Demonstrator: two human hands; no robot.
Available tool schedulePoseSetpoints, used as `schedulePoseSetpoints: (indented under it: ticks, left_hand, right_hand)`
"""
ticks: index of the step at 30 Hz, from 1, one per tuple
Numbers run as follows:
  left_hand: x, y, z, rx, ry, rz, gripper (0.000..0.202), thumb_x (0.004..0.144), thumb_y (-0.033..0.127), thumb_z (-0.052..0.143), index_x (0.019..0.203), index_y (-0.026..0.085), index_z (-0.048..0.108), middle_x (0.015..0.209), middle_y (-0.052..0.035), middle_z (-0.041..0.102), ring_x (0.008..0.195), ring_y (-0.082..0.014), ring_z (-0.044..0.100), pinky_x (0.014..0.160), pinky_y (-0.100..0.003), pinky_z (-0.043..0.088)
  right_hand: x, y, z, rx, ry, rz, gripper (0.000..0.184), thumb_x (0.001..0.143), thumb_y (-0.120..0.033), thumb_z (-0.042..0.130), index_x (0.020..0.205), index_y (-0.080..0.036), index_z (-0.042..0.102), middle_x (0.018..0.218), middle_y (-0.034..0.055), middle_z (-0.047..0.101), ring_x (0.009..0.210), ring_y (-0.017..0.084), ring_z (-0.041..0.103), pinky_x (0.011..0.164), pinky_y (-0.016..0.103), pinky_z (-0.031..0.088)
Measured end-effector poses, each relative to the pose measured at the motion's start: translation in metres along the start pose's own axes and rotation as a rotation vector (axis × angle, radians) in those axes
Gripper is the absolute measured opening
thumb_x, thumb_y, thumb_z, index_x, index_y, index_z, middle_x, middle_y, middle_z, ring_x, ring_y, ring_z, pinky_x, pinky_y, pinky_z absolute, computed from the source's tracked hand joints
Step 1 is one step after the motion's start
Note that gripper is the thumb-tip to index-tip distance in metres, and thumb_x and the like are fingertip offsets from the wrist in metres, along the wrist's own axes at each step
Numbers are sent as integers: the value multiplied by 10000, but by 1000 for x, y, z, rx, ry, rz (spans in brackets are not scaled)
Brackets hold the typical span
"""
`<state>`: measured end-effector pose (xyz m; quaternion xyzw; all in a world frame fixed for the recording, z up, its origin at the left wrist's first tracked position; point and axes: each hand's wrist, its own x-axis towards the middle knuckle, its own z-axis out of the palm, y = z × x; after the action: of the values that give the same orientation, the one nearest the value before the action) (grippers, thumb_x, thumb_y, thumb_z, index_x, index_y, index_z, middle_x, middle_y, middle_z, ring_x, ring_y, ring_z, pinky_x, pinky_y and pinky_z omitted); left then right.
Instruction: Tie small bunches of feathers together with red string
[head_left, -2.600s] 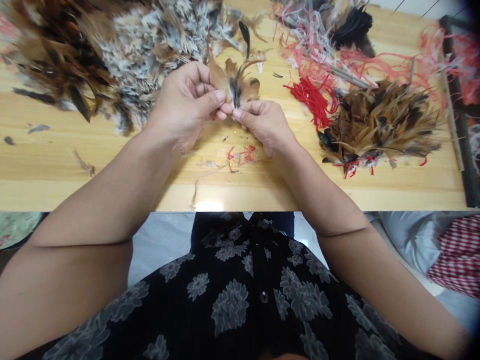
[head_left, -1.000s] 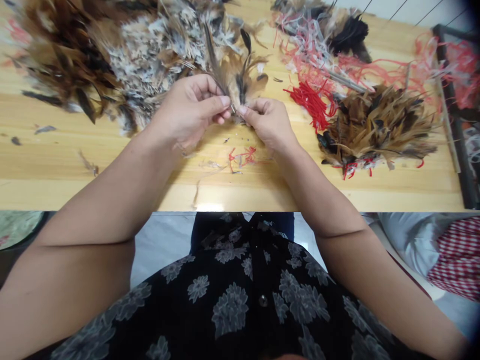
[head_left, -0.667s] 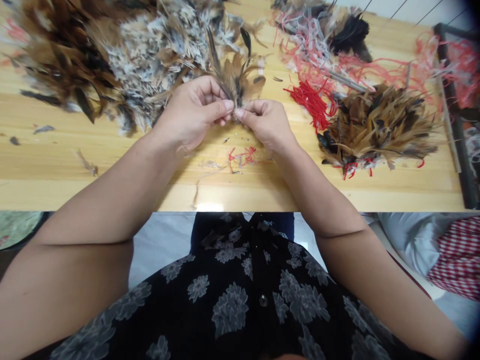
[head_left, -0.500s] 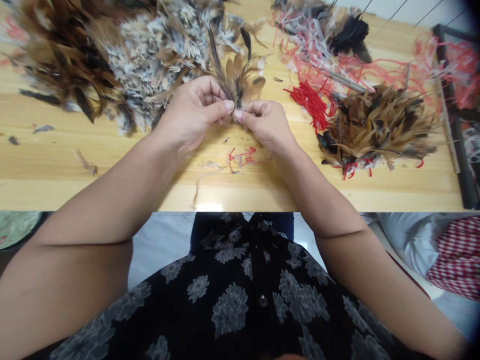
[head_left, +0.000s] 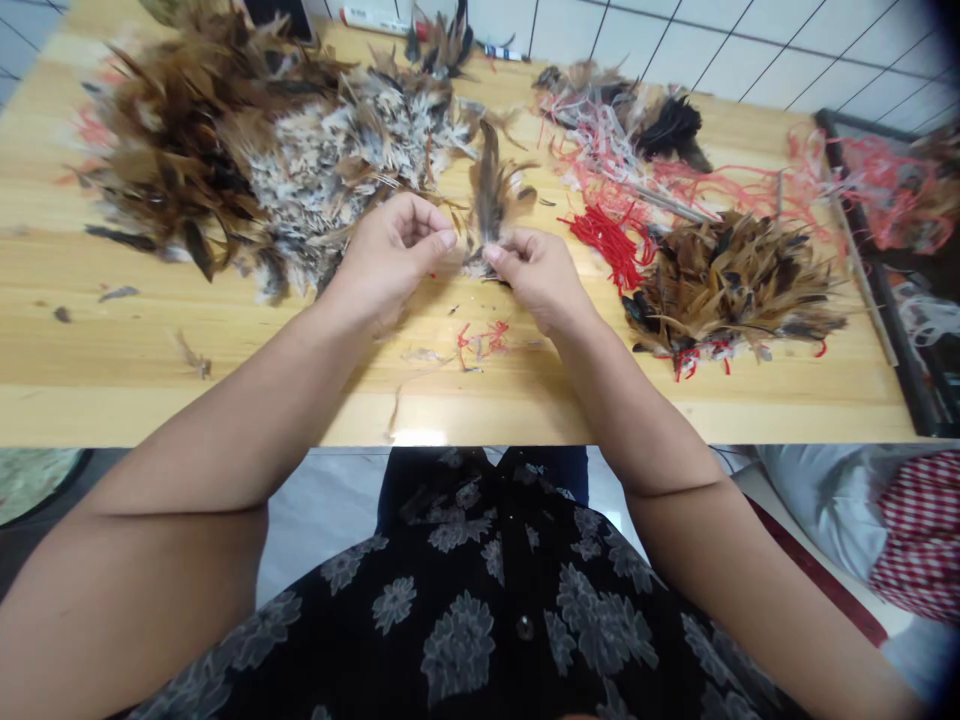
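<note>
Shirt (head_left: 480, 620) in black with grey flowers fills the bottom edge, seen from the wearer's own head, and two bare forearms reach forward from it over the near edge of a pale wooden table (head_left: 112, 370). Scraps of red thread (head_left: 480, 340) lie on the wood just below the hands. The left hand (head_left: 390, 255) and the right hand (head_left: 536, 280) meet above the table's middle. The right hand pinches the base of a small feather bundle (head_left: 489, 195) between thumb and forefinger, and the brown and dark plumes stand upright and fan out above the fingertips. The left hand's fingers are curled in narrow, thumb pressed toward forefinger, its tip just beside the bundle's base; whether it grips anything cannot be told. To the right of the hands lies a heap of tan and black feathers (head_left: 731, 285), with a bunch of red cord (head_left: 604, 235) between it and the bundle. Behind the left hand spreads a grey-white speckled feather pile (head_left: 352, 170), and further left a larger brown feather pile (head_left: 180, 150). At the far right of the table sits a tangle of pink and red strings (head_left: 622, 140) touching a clump of black feathers (head_left: 671, 125). A dark frame (head_left: 885, 290) runs along the table's right end.
</note>
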<state>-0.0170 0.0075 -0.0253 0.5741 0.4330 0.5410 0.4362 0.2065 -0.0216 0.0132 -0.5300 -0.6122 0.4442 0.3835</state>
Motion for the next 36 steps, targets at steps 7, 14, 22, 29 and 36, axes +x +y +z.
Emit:
schedulePoseSetpoints:
  ticks: [7, 14, 22, 29, 36]
  left_hand:
    - [-2, -1, -10, 363, -14, 179, 244, 926, 163, 1025, 925, 293, 819, 961, -8, 799, 854, -237, 668, 906, -433, 577]
    - [13, -5, -5, 499, -159, 174, 240, 851, 121, 998, 892, 289, 833, 908, -49, 703, 1073, -337, 742, 1159, -482, 616]
    - [24, 15, -2, 678, -200, 44, 294, 778, 14, 836, 742, 278, 712, 753, 3, 580, 885, -314, 679, 988, -429, 559]
    - [16, 51, -4, 247, -98, -260, 423, 1204, -32, 767, 879, 205, 638, 708, 62, 617, 675, -117, 525, 747, -274, 445]
    - [-1, 39, 5, -231, -124, -360, 421, 1077, 56, 1039, 825, 201, 735, 748, -4, 754, 667, -131, 723, 640, -225, 555]
  right_hand:
    - [16, 4, -15, 129, 132, 28, 531, 1230, -270, 805, 783, -254, 520, 776, -46, 475, 747, 125, 449, 760, 285, 431]
    - [21, 5, -10, 171, 135, 20, 519, 1214, -213, 787, 765, -251, 529, 786, -47, 504, 798, 141, 512, 822, 275, 500]
    - [28, 9, -5, 78, 203, -56, 433, 1200, -241, 795, 816, -235, 597, 792, -54, 451, 854, 150, 527, 905, 296, 493]
    - [19, -5, 2, -15, 151, 29, 454, 1246, -205, 712, 808, -231, 594, 814, -46, 497, 865, 161, 557, 1039, 370, 545]
    - [10, -2, 10, -44, 40, 64, 490, 1241, -226, 793, 799, -236, 582, 784, -58, 458, 789, 142, 443, 826, 346, 385]
